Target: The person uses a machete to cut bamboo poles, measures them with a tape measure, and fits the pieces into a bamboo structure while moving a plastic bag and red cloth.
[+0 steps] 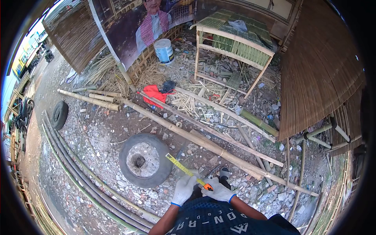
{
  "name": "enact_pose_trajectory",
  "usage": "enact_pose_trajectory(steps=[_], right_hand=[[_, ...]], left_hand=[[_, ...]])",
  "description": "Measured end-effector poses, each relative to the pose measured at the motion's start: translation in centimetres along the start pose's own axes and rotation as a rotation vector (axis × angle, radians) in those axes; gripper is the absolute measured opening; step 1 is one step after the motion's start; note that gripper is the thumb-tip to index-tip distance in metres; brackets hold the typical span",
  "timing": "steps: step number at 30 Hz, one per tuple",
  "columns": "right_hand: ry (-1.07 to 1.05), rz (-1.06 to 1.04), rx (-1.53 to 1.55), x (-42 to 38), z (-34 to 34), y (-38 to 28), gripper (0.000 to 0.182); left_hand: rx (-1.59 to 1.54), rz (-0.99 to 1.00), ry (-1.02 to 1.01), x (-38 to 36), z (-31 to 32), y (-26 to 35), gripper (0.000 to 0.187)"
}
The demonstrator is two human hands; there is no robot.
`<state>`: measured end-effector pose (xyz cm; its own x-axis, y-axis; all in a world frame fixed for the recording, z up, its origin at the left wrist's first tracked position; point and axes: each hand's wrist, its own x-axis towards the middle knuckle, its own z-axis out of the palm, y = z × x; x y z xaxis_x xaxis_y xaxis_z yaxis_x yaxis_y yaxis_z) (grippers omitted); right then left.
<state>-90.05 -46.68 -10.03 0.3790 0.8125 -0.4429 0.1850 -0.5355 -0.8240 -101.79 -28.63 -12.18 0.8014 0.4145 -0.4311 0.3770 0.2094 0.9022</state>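
My left hand [183, 190], in a white glove with a blue cuff, is closed around the yellow blade of a tape measure [179, 165]. The blade reaches out up and left, its end near the edge of a concrete-filled tire [127, 162]. My right hand [219, 190], gloved too, holds the orange tape case [208, 187] in front of my dark shirt. Beyond both hands a long bamboo pole [188, 136] lies diagonally on the rubble.
A bamboo table [235, 50] stands at the back beside a white and blue bucket [163, 51]. Red cloth [155, 95] lies near wood strips. Long poles [82, 158] and a small tire [60, 115] are on the left; woven panels [323, 66] hang right.
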Motion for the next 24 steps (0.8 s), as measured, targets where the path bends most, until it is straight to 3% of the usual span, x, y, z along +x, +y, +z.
enact_pose_trajectory(steps=[6,16,24], right_hand=[[-0.046,0.053,0.004,-0.1,-0.3,-2.3,0.056],[-0.106,0.138,-0.017,-0.4,0.2,-1.2,0.073],[-0.108,0.156,0.089,-1.0,1.3,0.5,0.061]], left_hand=[[-0.101,-0.096,0.065,-1.0,-0.5,0.2,0.033],[0.069,-0.051,0.156,-1.3,-2.2,4.6,0.037],[-0.034,-0.078,0.139,-1.4,-1.3,5.4,0.032]])
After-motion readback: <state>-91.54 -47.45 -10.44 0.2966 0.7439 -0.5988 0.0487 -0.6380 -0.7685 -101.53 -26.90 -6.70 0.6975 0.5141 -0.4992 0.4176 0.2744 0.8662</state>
